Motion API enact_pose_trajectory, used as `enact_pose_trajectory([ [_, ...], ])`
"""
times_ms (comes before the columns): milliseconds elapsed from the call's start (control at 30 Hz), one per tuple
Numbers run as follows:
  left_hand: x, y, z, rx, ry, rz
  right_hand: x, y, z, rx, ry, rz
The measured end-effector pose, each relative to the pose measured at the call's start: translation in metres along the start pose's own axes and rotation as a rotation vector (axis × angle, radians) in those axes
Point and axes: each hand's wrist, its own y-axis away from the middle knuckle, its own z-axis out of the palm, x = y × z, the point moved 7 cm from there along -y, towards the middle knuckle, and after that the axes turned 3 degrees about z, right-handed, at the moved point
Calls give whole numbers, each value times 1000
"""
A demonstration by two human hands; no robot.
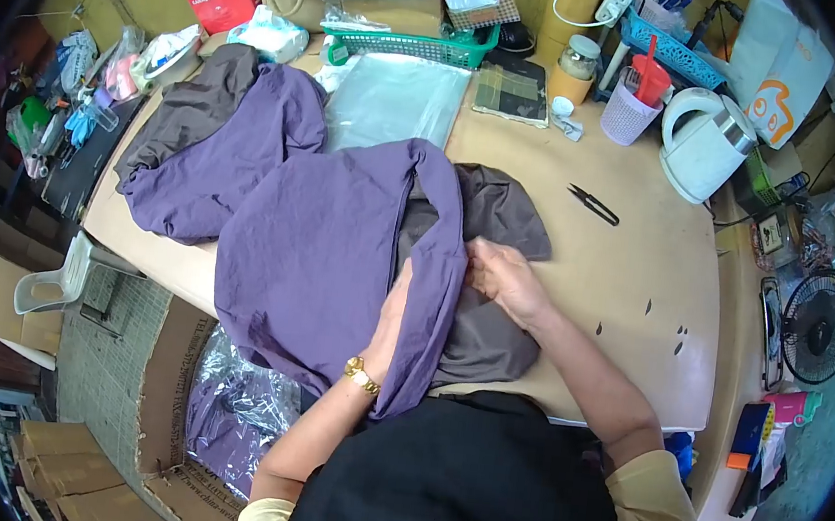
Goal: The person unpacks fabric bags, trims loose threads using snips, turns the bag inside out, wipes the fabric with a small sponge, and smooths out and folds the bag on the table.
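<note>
A purple garment (314,241) with a dark grey-brown lining (503,208) lies spread on the table in front of me. My left hand (393,313) reaches in at its long front opening, under the purple edge strip, so most of its fingers are hidden by cloth. On the outer side of that same strip, my right hand (508,277) has its fingers closed on the edge of the garment. Another purple and grey-brown bundle of cloth (232,147) adjoins it at the upper left. Clear plastic bags (393,97) lie just beyond the garment.
Black thread snips (594,204) lie on the table (637,282) to the right. Behind them stand a lilac cup (630,115), a white kettle (707,148) and a jar (578,60). A green basket (408,47) is at the back. Below left, an open carton (165,377) holds plastic-wrapped purple cloth.
</note>
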Motion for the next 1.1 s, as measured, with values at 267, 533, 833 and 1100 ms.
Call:
enact_pose_trajectory([
  [267,15,3,12,-220,-400,97,-32,15,11,177,768,-384],
  [533,133,-41,-201,411,655,251,-121,45,-34,425,1125,-566],
  [833,152,-34,-13,128,-394,404,-87,13,30,-11,-18,-286],
  [1100,46,-12,-40,29,-868,44,-23,43,-65,380,274,-193],
])
